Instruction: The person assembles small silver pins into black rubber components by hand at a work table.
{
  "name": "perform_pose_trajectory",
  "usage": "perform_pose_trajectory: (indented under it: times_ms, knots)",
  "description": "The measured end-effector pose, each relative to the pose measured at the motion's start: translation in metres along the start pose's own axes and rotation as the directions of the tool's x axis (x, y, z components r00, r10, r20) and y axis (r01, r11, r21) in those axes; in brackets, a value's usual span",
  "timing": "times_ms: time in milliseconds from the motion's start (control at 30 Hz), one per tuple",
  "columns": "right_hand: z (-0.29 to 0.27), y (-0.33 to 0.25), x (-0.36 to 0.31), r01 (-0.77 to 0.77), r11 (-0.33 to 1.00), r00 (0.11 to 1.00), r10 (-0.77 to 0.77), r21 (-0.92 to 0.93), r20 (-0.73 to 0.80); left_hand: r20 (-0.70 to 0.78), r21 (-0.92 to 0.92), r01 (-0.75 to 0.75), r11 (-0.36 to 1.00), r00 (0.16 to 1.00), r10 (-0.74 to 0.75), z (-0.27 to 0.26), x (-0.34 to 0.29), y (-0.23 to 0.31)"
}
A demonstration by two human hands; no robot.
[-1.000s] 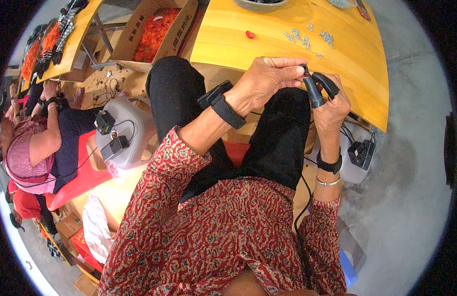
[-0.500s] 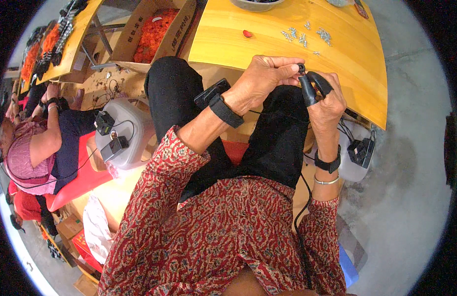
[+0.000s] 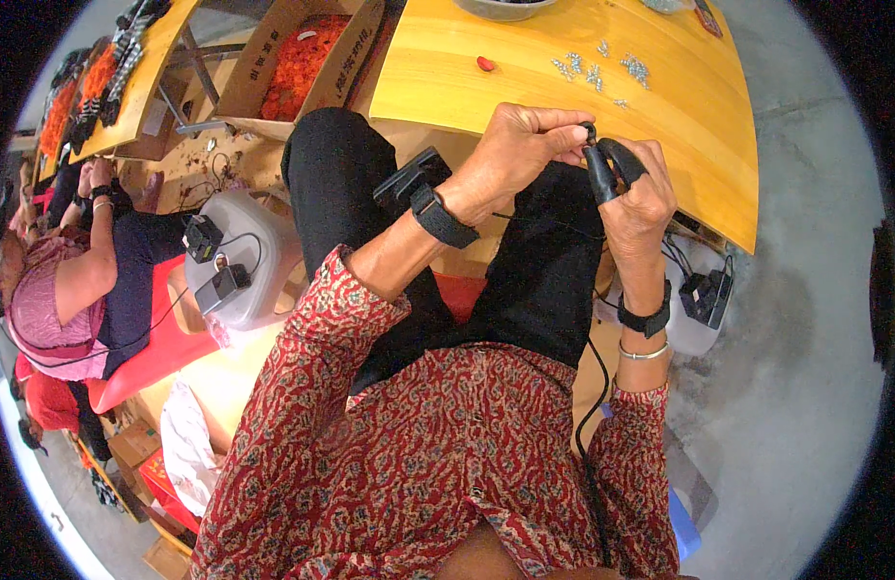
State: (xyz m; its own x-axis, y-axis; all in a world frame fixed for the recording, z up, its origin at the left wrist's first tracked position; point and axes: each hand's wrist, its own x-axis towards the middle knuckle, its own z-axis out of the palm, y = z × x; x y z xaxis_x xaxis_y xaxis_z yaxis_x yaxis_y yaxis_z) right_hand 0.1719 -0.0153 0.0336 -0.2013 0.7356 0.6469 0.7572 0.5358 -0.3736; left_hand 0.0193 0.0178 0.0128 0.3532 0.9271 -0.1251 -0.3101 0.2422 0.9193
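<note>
My left hand [image 3: 521, 158] is closed, its thumb and forefinger pinching a small black ring-like piece [image 3: 590, 131] over the near edge of the yellow table [image 3: 447, 77]. My right hand [image 3: 641, 193] meets it from the right. Black covers [image 3: 603, 174] sheathe the right thumb and forefinger, whose tips come together at the black piece. Exactly what lies between those tips is too small to make out. Farther up the table lie several little heaps of small silvery metal parts [image 3: 593, 77], beside a small red piece [image 3: 484, 64].
A bowl [image 3: 505, 8] of dark items stands at the table's far edge. At the left are a cardboard box [image 3: 343, 72] of orange-red material and a seated co-worker [image 3: 66, 280]. A translucent plastic container [image 3: 264, 232] carries black devices. Cables run along my right arm.
Both hands stay together at the small black piece, with only slight shifts of the fingers. My left wrist tilts a little.
</note>
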Motion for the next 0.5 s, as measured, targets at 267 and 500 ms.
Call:
perform_pose_trajectory:
  times_ms: [267,500]
  knots:
    - [0.0001,0.0003,-0.0023,-0.072,0.995,0.996,0.075,0.069,-0.042,0.028,-0.081,0.012,0.997,1.0,-0.009,0.0014,0.001,-0.0014]
    - [0.0002,0.0027,-0.002,-0.059,0.997,0.997,0.061,0.05,-0.038,0.029,-0.064,0.021,0.998,0.999,-0.019,0.0012,0.0031,-0.0017]
